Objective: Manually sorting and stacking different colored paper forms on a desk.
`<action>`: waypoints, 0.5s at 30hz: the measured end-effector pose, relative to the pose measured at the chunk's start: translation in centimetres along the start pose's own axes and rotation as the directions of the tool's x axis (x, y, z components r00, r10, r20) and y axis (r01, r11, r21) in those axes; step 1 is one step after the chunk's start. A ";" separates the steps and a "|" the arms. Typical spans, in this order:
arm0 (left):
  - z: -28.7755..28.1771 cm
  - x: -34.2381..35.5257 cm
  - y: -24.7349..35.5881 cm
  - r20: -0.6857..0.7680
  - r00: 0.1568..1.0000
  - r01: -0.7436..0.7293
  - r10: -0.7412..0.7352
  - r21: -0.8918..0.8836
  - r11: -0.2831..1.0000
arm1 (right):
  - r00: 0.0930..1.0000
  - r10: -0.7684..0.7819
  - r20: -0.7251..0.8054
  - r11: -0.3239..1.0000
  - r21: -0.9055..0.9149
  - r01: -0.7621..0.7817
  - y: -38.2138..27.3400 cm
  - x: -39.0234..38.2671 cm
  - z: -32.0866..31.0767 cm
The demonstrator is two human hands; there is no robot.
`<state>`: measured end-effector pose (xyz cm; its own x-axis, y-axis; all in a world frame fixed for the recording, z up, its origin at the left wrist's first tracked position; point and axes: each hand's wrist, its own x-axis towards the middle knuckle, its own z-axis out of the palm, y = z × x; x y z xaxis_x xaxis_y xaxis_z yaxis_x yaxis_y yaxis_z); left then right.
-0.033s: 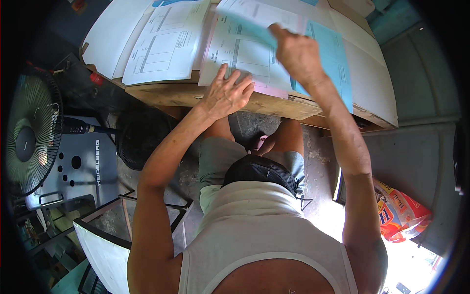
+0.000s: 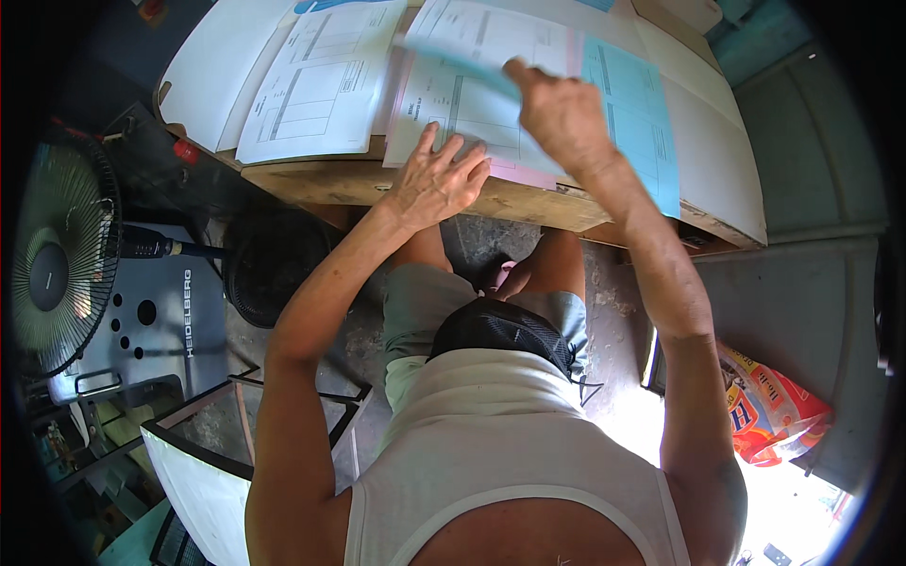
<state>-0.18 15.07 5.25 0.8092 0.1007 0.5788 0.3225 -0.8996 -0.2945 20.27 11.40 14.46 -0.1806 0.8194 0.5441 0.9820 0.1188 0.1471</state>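
- Your right hand (image 2: 559, 111) has moved left since the earlier frame, its pale blue paper sheet (image 2: 462, 64) now blurred in mid-swing.
- That sheet is pinched in your right fingers, above the white printed form on the pink-edged stack (image 2: 472, 123).
- Your left hand (image 2: 436, 179) lies flat and unclenched on that stack at the wooden table edge (image 2: 321, 179).
- Blue sheets (image 2: 642, 123) lie to the right, another white form (image 2: 321, 85) to the left; sorting looks partway.
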 end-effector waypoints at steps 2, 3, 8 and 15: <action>-0.4 -0.2 -0.2 0.019 1.000 0.005 -0.005 -0.016 1.000 | 0.987 -0.099 0.130 0.994 0.048 0.093 -2.1 -1.6 0.8; -0.6 -0.3 -0.3 0.018 1.000 0.009 -0.009 -0.013 1.000 | 0.986 -0.104 0.129 0.994 0.048 0.098 -2.5 -2.3 0.8; -1.6 -0.2 -1.4 -0.120 0.992 0.027 -0.030 -0.023 0.999 | 0.931 -0.092 0.354 0.943 0.331 -0.033 -2.3 -3.3 -1.6; -2.5 1.6 -1.7 -0.213 0.974 0.105 -0.081 0.102 0.989 | 0.592 -0.157 0.791 0.870 0.394 -0.296 -0.8 2.5 -5.4</action>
<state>-0.65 15.72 8.63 0.6569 0.0806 0.7496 0.4542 -0.8359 -0.3081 18.75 10.37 20.15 -0.2166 0.9097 -0.3543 0.9297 0.0815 -0.3591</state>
